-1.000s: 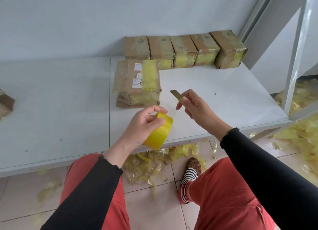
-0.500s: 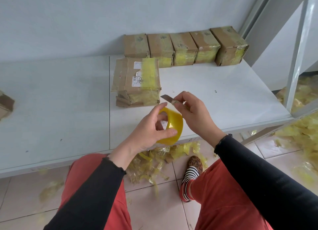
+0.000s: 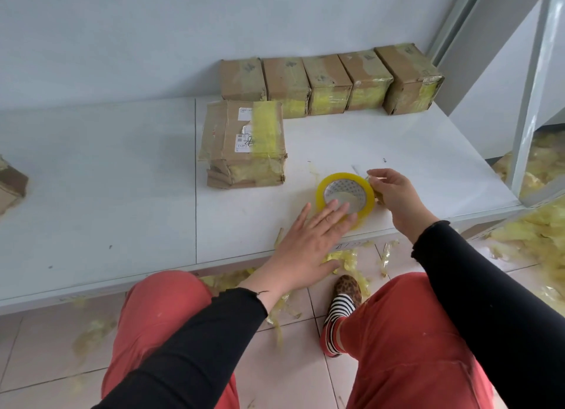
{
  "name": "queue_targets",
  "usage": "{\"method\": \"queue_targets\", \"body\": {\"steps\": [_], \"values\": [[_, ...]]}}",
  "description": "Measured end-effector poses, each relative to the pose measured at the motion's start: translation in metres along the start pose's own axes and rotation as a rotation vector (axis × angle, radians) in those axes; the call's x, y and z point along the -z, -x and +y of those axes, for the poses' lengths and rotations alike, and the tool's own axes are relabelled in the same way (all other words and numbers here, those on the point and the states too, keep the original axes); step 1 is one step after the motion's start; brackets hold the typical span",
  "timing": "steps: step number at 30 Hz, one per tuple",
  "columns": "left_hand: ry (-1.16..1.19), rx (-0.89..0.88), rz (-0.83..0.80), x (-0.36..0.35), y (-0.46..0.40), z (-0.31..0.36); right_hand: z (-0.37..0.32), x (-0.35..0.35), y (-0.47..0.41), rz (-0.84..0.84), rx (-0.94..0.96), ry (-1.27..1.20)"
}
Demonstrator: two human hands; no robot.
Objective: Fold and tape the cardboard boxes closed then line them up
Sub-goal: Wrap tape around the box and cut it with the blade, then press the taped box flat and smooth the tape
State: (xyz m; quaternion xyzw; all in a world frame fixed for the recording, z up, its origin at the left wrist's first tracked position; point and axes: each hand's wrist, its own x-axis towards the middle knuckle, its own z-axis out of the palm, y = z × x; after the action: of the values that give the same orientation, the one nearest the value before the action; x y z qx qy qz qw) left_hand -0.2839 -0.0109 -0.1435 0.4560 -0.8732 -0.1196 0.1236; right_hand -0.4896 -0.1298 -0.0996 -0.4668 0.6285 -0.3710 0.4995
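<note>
Now lying flat on the surface, tape lowered from mid-air. Pressing it with straight left fingers; right fingers pinching its edge. Risking the roll skidding if pulled hard.

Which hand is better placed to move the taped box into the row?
Left, probably. The left hand lies flat and open on the tape roll, on the side nearer the taped box. The right hand is pinching at the roll's far edge.

Creased cardboard boxes — glossy tape roll
</note>
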Motion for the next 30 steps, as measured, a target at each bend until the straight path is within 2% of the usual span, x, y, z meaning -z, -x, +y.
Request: {"method": "queue_targets", "body": {"steps": [2, 5, 8, 11, 13, 15, 17, 20, 23, 30], "values": [[0.046, -0.023, 0.012, -0.002, -0.002, 0.0, 0.003, 0.0, -0.004, 0.08, 0.013, 0.089], [0.145, -0.026, 0.038, 0.001, 0.0, 0.0, 0.003, -0.001, -0.005, 0.146, 0.126, 0.508], [0.162, 0.026, 0.185, 0.025, 0.005, -0.008, -0.002, -0.002, 0.0, 0.233, 0.268, 0.804], [0.187, 0.187, 0.434, 0.065, 0.01, -0.03, -0.022, -0.028, 0.012, 0.247, 0.574, 0.763], [0.176, 0.342, 0.546, 0.092, 0.013, -0.052, -0.038, -0.057, 0.02, 0.156, 0.752, 0.679], [0.128, 0.439, 0.586, 0.114, 0.012, -0.077, -0.048, -0.085, 0.023, 0.039, 0.853, 0.632], [0.091, 0.458, 0.534, 0.13, 0.007, -0.098, -0.055, -0.106, 0.02, -0.045, 0.902, 0.651], [0.052, 0.423, 0.344, 0.138, -0.007, -0.114, -0.06, -0.125, 0.008, -0.142, 0.901, 0.701], [0.007, 0.384, 0.227, 0.133, -0.018, -0.121, -0.058, -0.133, -0.002, -0.184, 0.927, 0.747], [-0.126, 0.372, 0.235, 0.114, -0.016, -0.135, -0.05, -0.147, 0.0, -0.078, 0.937, 0.838]]}}
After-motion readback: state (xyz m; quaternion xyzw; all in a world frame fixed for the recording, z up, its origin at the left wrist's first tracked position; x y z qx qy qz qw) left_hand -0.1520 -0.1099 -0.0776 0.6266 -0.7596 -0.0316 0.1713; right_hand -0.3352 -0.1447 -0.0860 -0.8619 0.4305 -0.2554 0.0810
